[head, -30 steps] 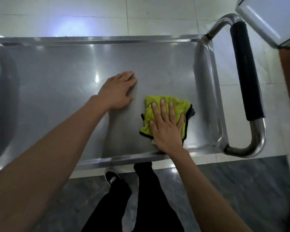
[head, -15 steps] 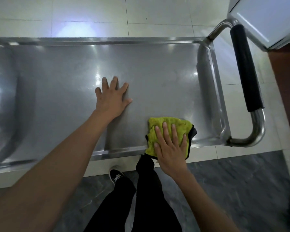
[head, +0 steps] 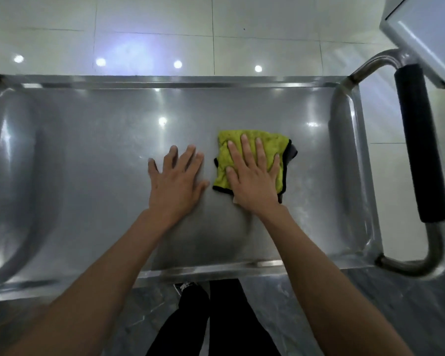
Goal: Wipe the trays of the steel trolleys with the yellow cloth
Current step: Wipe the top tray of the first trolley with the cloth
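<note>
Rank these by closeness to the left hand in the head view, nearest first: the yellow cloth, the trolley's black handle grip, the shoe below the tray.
1. Yellow cloth: just right of the left hand, flat on the tray under the right hand.
2. Shoe: below the tray's near rim, on the dark floor.
3. Black handle grip: far right, beyond the tray's end.

An institutional service or catering space is suggested by a stainless-steel trolley tray (head: 93,155) with a foam-gripped tubular push handle (head: 419,140), set on glossy pale floor tiles (head: 152,34) beyond the tray and dark marbled flooring (head: 306,304) beneath its near edge.
</note>
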The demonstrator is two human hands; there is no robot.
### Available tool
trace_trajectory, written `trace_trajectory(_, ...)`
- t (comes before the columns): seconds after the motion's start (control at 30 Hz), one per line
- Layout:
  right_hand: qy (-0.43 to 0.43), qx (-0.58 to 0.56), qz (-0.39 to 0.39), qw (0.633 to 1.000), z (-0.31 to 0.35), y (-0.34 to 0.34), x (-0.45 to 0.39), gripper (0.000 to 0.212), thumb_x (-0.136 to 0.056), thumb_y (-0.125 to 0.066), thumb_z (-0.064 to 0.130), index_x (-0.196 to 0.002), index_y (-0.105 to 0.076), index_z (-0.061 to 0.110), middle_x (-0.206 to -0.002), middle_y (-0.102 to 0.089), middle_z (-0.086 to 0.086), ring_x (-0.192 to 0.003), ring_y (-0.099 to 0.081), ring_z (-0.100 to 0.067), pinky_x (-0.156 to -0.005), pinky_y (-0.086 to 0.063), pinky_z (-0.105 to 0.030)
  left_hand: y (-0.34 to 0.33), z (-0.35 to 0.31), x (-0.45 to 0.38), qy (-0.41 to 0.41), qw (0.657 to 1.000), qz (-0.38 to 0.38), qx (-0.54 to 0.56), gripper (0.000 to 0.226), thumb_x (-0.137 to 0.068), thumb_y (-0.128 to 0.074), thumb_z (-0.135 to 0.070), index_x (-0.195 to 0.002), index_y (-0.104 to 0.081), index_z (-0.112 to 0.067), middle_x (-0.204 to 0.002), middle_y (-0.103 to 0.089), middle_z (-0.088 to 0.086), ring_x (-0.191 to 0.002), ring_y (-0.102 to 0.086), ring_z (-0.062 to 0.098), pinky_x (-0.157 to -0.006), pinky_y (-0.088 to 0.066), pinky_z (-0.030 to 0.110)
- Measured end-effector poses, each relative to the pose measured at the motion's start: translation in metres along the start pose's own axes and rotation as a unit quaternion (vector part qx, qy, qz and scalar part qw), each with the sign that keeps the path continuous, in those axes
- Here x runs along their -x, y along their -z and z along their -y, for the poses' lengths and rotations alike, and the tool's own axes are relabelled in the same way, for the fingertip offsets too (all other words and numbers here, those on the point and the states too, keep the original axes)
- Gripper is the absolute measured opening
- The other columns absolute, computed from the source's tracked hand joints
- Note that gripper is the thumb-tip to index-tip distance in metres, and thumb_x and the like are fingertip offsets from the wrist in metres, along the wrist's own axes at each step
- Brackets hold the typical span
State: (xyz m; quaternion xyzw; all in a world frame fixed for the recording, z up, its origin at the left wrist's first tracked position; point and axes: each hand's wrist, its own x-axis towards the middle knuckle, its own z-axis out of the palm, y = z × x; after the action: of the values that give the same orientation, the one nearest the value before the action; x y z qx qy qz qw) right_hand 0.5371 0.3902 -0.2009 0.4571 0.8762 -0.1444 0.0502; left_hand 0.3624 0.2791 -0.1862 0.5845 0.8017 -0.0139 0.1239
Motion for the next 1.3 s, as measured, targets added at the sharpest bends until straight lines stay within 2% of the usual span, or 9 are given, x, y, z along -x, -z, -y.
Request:
trace_trajectory(0.3, 0.034, -0.009, 0.011, 0.999, 0.007, 0.038, -0.163, 0.059, -0.103, -0.017, 0.05, -0.159, -0.001, 0.039, -0.168, 0.008, 0.005, -0.154, 0.012, -0.026, -0.116, 0.007, -0.067, -0.001, -0.001, -0.012, 0.011, 1.0, 0.004, 0.006, 0.066, -0.097, -0.043, -0.062, -0.153, -0.032, -0.029, -0.163, -0.021, -0.003, -0.15, -0.018, 0.032, -0.107, -0.025, 0.073)
trace_trajectory(0.5, 0.038, -0.014, -0.006, 0.999, 0.011, 0.038, -0.17, 0.06, -0.101, -0.018, 0.05, -0.159, -0.003, 0.038, -0.168, 0.006, 0.004, -0.154, 0.01, -0.026, -0.114, 0.007, -0.066, 0.001, -0.001, -0.014, 0.016, 1.0, 0.023, 0.01, 0.069, -0.097, -0.037, -0.065, -0.156, -0.025, -0.031, -0.165, -0.014, -0.005, -0.152, -0.01, 0.03, -0.11, -0.022, 0.073)
trace_trajectory(0.67, 0.036, -0.007, 0.009, 0.999, 0.009, 0.023, -0.091, 0.06, -0.102, -0.021, 0.048, -0.159, -0.003, 0.04, -0.168, 0.004, 0.006, -0.154, 0.008, -0.024, -0.117, 0.002, -0.066, 0.006, 0.003, -0.011, 0.007, 0.999, 0.032, 0.01, 0.066, -0.1, -0.031, -0.062, -0.158, -0.017, -0.035, -0.167, -0.008, -0.009, -0.153, -0.006, 0.027, -0.112, -0.019, 0.07)
trace_trajectory(0.8, 0.037, -0.01, 0.005, 0.999, 0.008, -0.002, 0.029, 0.061, -0.103, -0.028, 0.046, -0.159, -0.006, 0.039, -0.168, 0.001, 0.006, -0.155, 0.007, -0.024, -0.117, -0.004, -0.067, 0.01, 0.01, -0.01, -0.011, 0.999, 0.03, 0.007, 0.057, -0.102, -0.028, -0.052, -0.156, -0.02, -0.035, -0.167, -0.012, -0.009, -0.152, -0.011, 0.026, -0.111, -0.023, 0.069)
trace_trajectory(0.9, 0.026, 0.007, 0.004, 1.0, 0.018, -0.023, 0.117, 0.061, -0.103, -0.029, 0.046, -0.159, -0.007, 0.037, -0.168, 0.0, 0.003, -0.155, 0.005, -0.025, -0.116, -0.01, -0.067, 0.01, 0.02, -0.004, -0.037, 0.999, 0.036, -0.003, 0.062, -0.099, -0.034, -0.054, -0.156, -0.021, -0.033, -0.167, -0.011, -0.009, -0.152, -0.01, 0.025, -0.11, -0.025, 0.068)
trace_trajectory(1.0, 0.015, 0.013, 0.013, 1.0, 0.039, -0.04, 0.182, 0.061, -0.102, -0.028, 0.044, -0.16, -0.009, 0.035, -0.168, -0.003, 0.002, -0.155, 0.001, -0.026, -0.115, -0.015, -0.066, 0.008, 0.026, 0.005, -0.047, 0.997, 0.057, -0.004, 0.066, -0.099, -0.036, -0.057, -0.157, -0.015, -0.034, -0.168, -0.003, -0.01, -0.153, -0.003, 0.023, -0.113, -0.02, 0.067)
trace_trajectory(1.17, 0.01, 0.012, 0.031, 0.999, 0.071, -0.053, 0.232, 0.058, -0.103, -0.028, 0.043, -0.159, -0.014, 0.035, -0.168, -0.008, 0.004, -0.155, -0.002, -0.026, -0.114, -0.018, -0.065, 0.009, 0.024, 0.026, -0.064, 0.996, 0.064, -0.004, 0.066, -0.102, -0.037, -0.053, -0.158, -0.015, -0.028, -0.168, 0.0, -0.001, -0.154, 0.001, 0.027, -0.114, -0.018, 0.065)
trace_trajectory(1.3, -0.005, 0.031, 0.045, 0.998, 0.081, -0.054, 0.234, 0.056, -0.105, -0.019, 0.046, -0.159, -0.01, 0.036, -0.168, -0.003, 0.005, -0.155, 0.004, -0.024, -0.115, -0.014, -0.065, 0.001, 0.049, 0.062, -0.027, 0.999, 0.02, -0.001, 0.065, -0.098, -0.044, -0.055, -0.152, -0.028, -0.024, -0.165, -0.012, 0.008, -0.151, -0.008, 0.033, -0.112, -0.024, 0.064)
